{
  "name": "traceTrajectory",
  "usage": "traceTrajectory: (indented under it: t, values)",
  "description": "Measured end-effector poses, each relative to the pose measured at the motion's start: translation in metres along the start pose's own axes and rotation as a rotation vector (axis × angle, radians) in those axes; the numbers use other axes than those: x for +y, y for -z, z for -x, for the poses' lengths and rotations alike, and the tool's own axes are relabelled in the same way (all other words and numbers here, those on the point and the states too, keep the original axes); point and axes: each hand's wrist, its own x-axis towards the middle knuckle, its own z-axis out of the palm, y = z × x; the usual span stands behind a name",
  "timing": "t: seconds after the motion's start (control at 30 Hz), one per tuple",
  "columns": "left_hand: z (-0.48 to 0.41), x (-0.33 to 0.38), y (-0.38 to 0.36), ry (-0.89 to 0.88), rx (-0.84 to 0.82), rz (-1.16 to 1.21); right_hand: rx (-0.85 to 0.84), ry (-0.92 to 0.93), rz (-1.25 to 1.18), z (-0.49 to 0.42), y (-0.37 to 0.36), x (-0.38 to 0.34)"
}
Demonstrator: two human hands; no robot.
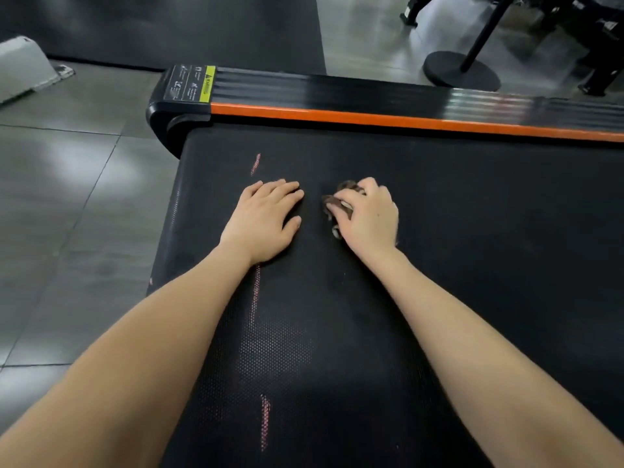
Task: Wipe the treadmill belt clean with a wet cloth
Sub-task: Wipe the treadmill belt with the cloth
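The black textured treadmill belt [472, 231] fills the middle and right of the head view, with faint pink dashed marks running along it. My right hand [369, 217] holds a small bunched brown cloth [332, 202] and presses it onto the belt. Only the cloth's left edge shows past my fingers. My left hand [263, 221] rests flat on the belt just left of the cloth, fingers straight and together.
A black side rail with an orange stripe [371, 118] borders the belt's far side, with a warning label [190, 83] at its end cap. Grey floor tiles [67, 197] lie to the left. A round black stand base [461, 72] sits beyond the rail.
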Motion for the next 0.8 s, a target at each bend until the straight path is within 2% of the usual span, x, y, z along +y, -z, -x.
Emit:
traceTrajectory:
  t: [0.07, 0.17, 0.3, 0.4, 0.43, 0.53, 0.57, 0.63, 0.7, 0.77, 0.8]
  values:
    - [-0.001, 0.000, 0.002, -0.007, -0.002, 0.002, -0.015, -0.005, -0.022, 0.015, 0.003, -0.008]
    - [-0.001, 0.001, 0.002, 0.003, -0.007, -0.008, -0.078, 0.149, -0.143, 0.087, 0.032, -0.023]
    - [0.004, 0.008, 0.013, 0.018, -0.011, -0.017, -0.266, 0.351, -0.303, 0.204, 0.088, -0.042]
    - [0.022, 0.013, 0.029, 0.055, 0.028, 0.021, -0.330, 0.471, -0.232, 0.215, 0.105, -0.023]
    - [0.034, 0.013, 0.034, 0.078, 0.050, 0.049, -0.305, 0.429, -0.168, 0.207, 0.104, -0.015]
    - [0.085, 0.015, 0.047, 0.131, 0.132, 0.070, -0.154, 0.029, -0.092, 0.192, 0.097, -0.010]
    - [0.105, 0.016, 0.049, 0.152, 0.149, 0.067, -0.114, -0.041, -0.083, 0.195, 0.094, -0.019]
    - [0.143, 0.019, 0.049, 0.212, 0.148, 0.074, -0.141, -0.014, -0.101, 0.214, 0.094, -0.051]
    - [0.173, 0.021, 0.047, 0.293, 0.130, 0.074, -0.320, 0.178, -0.192, 0.242, 0.107, -0.075]
    - [0.191, 0.022, 0.045, 0.390, 0.128, 0.091, -0.494, 0.308, -0.223, 0.259, 0.127, -0.064]
    - [0.197, 0.023, 0.046, 0.437, 0.130, 0.114, -0.518, 0.302, -0.212, 0.262, 0.136, -0.048]
